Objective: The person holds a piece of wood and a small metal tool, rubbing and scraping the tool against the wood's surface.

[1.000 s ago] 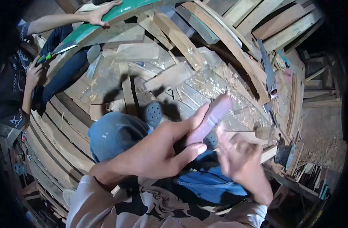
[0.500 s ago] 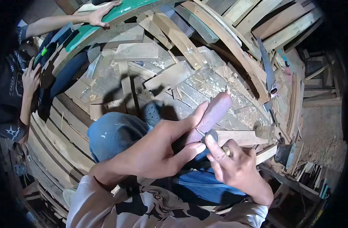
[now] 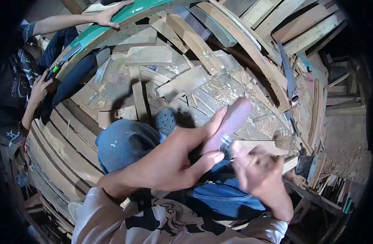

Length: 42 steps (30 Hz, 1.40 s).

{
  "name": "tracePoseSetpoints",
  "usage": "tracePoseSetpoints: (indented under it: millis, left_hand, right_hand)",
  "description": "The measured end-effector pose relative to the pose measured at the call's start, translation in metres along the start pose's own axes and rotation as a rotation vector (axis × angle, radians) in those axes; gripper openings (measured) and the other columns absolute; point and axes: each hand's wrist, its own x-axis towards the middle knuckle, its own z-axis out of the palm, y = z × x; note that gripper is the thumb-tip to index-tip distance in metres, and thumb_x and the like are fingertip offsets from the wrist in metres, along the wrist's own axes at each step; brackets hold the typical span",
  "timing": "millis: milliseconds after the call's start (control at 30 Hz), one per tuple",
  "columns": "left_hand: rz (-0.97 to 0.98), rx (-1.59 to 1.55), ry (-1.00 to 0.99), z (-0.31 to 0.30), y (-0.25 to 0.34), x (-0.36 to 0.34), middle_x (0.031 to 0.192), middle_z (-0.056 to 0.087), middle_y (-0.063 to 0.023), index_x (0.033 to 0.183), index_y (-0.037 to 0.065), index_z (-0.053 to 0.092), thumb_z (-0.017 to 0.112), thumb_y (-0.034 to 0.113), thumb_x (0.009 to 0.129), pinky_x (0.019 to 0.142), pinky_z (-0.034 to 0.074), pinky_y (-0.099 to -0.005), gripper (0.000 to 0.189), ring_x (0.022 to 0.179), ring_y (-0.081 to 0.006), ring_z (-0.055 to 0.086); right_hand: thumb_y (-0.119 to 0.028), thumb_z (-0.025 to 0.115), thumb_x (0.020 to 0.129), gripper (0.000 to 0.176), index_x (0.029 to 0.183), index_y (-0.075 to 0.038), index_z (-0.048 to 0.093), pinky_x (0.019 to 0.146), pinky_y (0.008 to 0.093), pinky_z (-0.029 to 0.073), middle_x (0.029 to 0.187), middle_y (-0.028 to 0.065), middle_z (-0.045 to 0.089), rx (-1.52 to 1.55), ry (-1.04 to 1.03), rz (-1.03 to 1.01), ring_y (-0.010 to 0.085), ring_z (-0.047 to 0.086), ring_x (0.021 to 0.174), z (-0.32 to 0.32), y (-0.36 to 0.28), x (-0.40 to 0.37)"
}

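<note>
My left hand [image 3: 170, 156] is closed around a rounded, purplish-brown piece [image 3: 234, 118], thumb and fingers along its near end while the far end points up and away. Over the near part of that piece shows the blurred metal tip of a small hand tool [image 3: 226, 140]. My right hand [image 3: 261, 173], smeared by motion, is closed on this tool at the right of the piece; its handle is mostly hidden in the fingers. Below both hands are my legs in blue jeans [image 3: 219, 199].
At upper left, another person's hand [image 3: 109, 16] lies on a green-painted board [image 3: 133, 7], the other gripping a saw with a green handle [image 3: 56, 68]. Wood offcuts [image 3: 184, 83] and shavings cover the floor. A handsaw [image 3: 288, 73] leans at right beside long planks [image 3: 251, 53].
My right hand has drawn slightly right and blurred, the tool tip now higher on the piece. The other person's saw has moved up and right along the green board.
</note>
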Motion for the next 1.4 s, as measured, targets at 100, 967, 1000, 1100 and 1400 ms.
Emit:
tracePoseSetpoints:
  millis: [100, 967, 1000, 1100, 1400]
  left_hand:
    - [-0.154, -0.13, 0.07, 0.005, 0.004, 0.003, 0.154, 0.039, -0.0179, 0.148, -0.007, 0.034, 0.062, 0.004, 0.093, 0.111, 0.027, -0.0287, 0.063, 0.133, -0.0116, 0.038]
    - [-0.109, -0.013, 0.082, 0.004, 0.004, 0.001, 0.131, 0.06, -0.0144, 0.15, -0.004, 0.033, 0.064, 0.005, 0.092, 0.097, 0.04, -0.0265, 0.066, 0.111, -0.0101, 0.052]
    - [-0.116, -0.02, 0.083, 0.006, 0.004, -0.002, 0.131, 0.06, -0.0144, 0.15, -0.004, 0.033, 0.064, 0.005, 0.092, 0.097, 0.04, -0.0265, 0.066, 0.111, -0.0101, 0.052]
    - [-0.084, 0.006, 0.024, 0.0, 0.005, -0.003, 0.14, 0.054, -0.0168, 0.148, -0.007, 0.033, 0.064, 0.002, 0.091, 0.106, 0.033, -0.028, 0.066, 0.125, -0.0108, 0.045]
    - [-0.066, 0.03, 0.066, 0.004, 0.005, 0.003, 0.135, 0.058, -0.0165, 0.15, -0.005, 0.031, 0.064, 0.006, 0.092, 0.104, 0.036, -0.0287, 0.068, 0.12, -0.013, 0.051]
  right_hand:
    - [-0.02, 0.075, 0.079, 0.07, 0.145, -0.022, 0.051, 0.04, 0.025, 0.032, 0.07, 0.0046, 0.054, -0.015, 0.009, 0.204, 0.0112, 0.046, 0.045, 0.0, 0.013, 0.004]
    - [-0.023, 0.072, 0.083, 0.068, 0.147, -0.018, 0.049, 0.04, 0.0248, 0.022, 0.063, 0.0018, 0.046, -0.092, 0.062, 0.078, 0.0063, 0.041, 0.048, 0.006, 0.015, -0.001]
    - [-0.023, 0.072, 0.084, 0.069, 0.148, -0.018, 0.048, 0.043, 0.0244, 0.026, 0.064, 0.002, 0.047, -0.108, 0.028, 0.159, 0.0061, 0.041, 0.047, 0.001, 0.02, 0.004]
    - [-0.017, 0.073, 0.082, 0.064, 0.143, -0.019, 0.054, 0.039, 0.0286, 0.038, 0.066, 0.0026, 0.049, -0.06, 0.057, -0.027, 0.0096, 0.042, 0.042, 0.006, 0.002, -0.003]
    - [-0.023, 0.07, 0.081, 0.065, 0.144, -0.02, 0.053, 0.039, 0.0291, 0.039, 0.071, 0.0003, 0.048, -0.166, 0.001, -0.053, 0.0074, 0.05, 0.054, 0.005, 0.006, -0.001]
